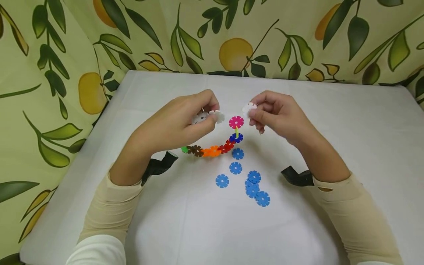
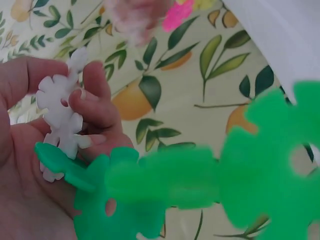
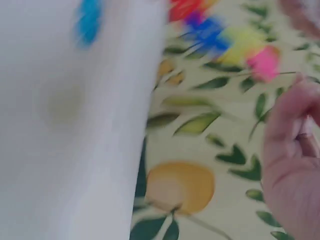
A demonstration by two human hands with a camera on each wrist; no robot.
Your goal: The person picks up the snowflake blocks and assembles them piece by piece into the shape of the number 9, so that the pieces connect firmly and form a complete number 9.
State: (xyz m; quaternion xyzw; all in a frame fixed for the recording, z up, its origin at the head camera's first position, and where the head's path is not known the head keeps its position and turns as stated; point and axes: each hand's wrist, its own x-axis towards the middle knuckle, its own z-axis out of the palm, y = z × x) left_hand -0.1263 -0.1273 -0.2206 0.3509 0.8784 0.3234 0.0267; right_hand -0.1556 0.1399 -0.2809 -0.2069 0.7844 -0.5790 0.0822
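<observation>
My left hand (image 1: pixel 179 125) pinches a short row of white notched discs (image 2: pixel 60 105) between thumb and fingers. Green notched discs (image 2: pixel 120 195) run right up against the white ones in the left wrist view; whether they interlock there I cannot tell. From beside that hand a linked chain curves rightward through brown discs (image 1: pixel 197 151), orange discs (image 1: pixel 212 151), red discs (image 1: pixel 226 146), a dark blue disc (image 1: pixel 236 138), a yellow one seen edge-on (image 1: pixel 236 131) and a pink disc (image 1: pixel 236 122). To the right, apart from the chain, my right hand (image 1: pixel 276 114) pinches a single white disc (image 1: pixel 248 108).
Several loose light blue discs (image 1: pixel 235 168) lie on the white table (image 1: pixel 185 221), some overlapping (image 1: pixel 252 188). Dark curved wrist mounts (image 1: pixel 161 165) jut inward from both forearms. A fruit-patterned cloth (image 1: pixel 198 33) hangs behind the table and at its left.
</observation>
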